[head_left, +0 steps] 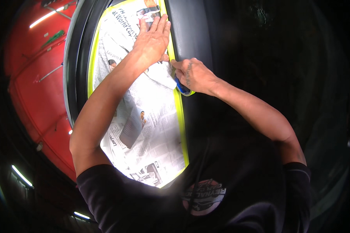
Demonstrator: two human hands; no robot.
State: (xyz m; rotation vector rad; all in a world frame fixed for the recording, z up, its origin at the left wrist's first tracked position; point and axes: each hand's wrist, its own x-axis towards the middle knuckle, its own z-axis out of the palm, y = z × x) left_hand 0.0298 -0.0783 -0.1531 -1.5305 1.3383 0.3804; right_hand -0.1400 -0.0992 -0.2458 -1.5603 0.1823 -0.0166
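Head view: newspaper, left of centre, is pressed by the flat, outstretched left hand. Its yellow tape strip, running lengthwise down the frame's centre, is touched by the nearer right hand, where a tape roll is apparently clasped, partly hidden.

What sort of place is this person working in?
Probably a vehicle body or paint workshop: newspaper is edged with yellow-green tape beside a smooth black panel, and strip lights shine at left.
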